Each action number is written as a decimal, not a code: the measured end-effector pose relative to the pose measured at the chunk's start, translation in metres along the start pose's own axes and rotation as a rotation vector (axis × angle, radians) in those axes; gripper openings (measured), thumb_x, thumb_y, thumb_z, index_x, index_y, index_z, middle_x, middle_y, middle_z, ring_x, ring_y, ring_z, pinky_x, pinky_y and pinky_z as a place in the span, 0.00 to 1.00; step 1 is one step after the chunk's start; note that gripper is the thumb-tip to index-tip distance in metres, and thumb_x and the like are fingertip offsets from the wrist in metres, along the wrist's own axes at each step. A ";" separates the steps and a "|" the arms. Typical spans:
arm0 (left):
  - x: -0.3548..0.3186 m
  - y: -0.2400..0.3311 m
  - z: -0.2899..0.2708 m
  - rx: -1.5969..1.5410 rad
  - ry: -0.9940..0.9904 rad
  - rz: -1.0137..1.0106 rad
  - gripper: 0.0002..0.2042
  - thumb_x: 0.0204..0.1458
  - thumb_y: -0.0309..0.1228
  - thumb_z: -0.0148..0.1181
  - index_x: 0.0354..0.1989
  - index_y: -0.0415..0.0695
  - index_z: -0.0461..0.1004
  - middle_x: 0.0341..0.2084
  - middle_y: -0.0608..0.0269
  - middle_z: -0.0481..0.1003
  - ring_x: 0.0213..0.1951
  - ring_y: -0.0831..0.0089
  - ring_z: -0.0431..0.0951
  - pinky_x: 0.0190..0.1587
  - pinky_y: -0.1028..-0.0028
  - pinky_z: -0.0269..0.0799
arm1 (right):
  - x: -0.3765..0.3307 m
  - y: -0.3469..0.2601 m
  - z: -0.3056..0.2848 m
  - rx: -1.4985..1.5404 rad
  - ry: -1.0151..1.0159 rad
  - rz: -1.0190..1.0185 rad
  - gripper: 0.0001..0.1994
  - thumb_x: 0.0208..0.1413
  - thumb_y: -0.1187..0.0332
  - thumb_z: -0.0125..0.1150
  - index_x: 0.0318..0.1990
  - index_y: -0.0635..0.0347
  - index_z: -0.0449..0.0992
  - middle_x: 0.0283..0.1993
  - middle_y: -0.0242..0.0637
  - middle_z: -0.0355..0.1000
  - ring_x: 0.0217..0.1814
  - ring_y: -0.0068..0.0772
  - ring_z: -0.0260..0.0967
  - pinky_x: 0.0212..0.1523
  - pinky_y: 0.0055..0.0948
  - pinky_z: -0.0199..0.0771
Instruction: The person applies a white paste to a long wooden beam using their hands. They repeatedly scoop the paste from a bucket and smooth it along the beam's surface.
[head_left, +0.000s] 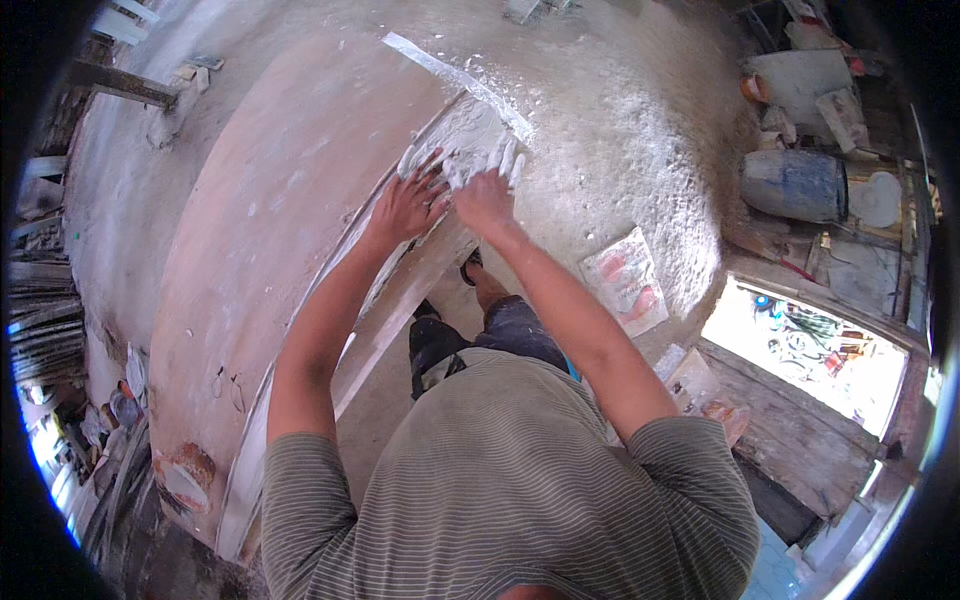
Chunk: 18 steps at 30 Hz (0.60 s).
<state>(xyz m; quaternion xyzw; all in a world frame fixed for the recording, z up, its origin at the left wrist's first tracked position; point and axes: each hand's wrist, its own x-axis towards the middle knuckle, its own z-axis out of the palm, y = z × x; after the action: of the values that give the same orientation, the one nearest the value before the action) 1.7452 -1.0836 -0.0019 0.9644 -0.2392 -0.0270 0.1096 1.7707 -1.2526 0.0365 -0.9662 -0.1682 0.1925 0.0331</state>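
White paste is coating the far edge of a pinkish slab, looking uneven and seemingly unfinished. The left hand is splaying its fingers there; the right hand is pressing whitened, parted fingers. Whether nearer stretches are finished, one cannot tell.

Two hands (one blue barrel).

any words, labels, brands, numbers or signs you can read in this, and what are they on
None can be read.
Pale sheet: red patches, no letters I can make out.
Blue barrel: no legible marking.
White paste: no lettering visible.
Clutter beyond the opening: too small and glaring to tell.
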 end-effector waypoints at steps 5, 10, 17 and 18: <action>0.052 0.006 -0.012 -0.058 -0.029 -0.123 0.22 0.60 0.50 0.37 0.61 0.63 0.64 0.68 0.68 0.49 0.70 0.70 0.40 0.63 0.52 0.53 | 0.071 0.064 -0.090 0.167 -0.104 0.074 0.15 0.54 0.63 0.46 0.41 0.57 0.78 0.49 0.54 0.70 0.53 0.59 0.68 0.59 0.51 0.61; 0.037 0.000 0.004 -0.162 0.020 -0.228 0.23 0.59 0.48 0.39 0.62 0.61 0.62 0.68 0.60 0.46 0.70 0.57 0.36 0.67 0.48 0.39 | 0.064 0.093 -0.093 0.362 0.084 -0.009 0.19 0.52 0.59 0.50 0.39 0.70 0.76 0.47 0.64 0.68 0.51 0.61 0.65 0.56 0.48 0.63; 0.017 0.019 -0.014 -0.094 -0.205 -0.115 0.21 0.58 0.46 0.42 0.60 0.59 0.65 0.67 0.66 0.52 0.70 0.63 0.39 0.67 0.51 0.40 | 0.021 0.037 0.038 0.326 0.333 0.084 0.30 0.54 0.57 0.49 0.52 0.82 0.65 0.60 0.72 0.54 0.66 0.69 0.48 0.68 0.52 0.41; 0.030 0.020 -0.014 -0.133 -0.273 -0.143 0.21 0.58 0.46 0.42 0.60 0.59 0.65 0.67 0.69 0.52 0.70 0.66 0.40 0.65 0.52 0.47 | 0.029 0.040 0.042 0.378 0.274 0.136 0.29 0.55 0.56 0.47 0.52 0.81 0.66 0.61 0.71 0.54 0.67 0.69 0.47 0.69 0.52 0.40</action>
<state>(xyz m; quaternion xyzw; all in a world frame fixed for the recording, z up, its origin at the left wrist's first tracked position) 1.7637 -1.1125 0.0160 0.9569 -0.1803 -0.1812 0.1376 1.7920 -1.2808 -0.0183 -0.9690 -0.0575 0.0893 0.2228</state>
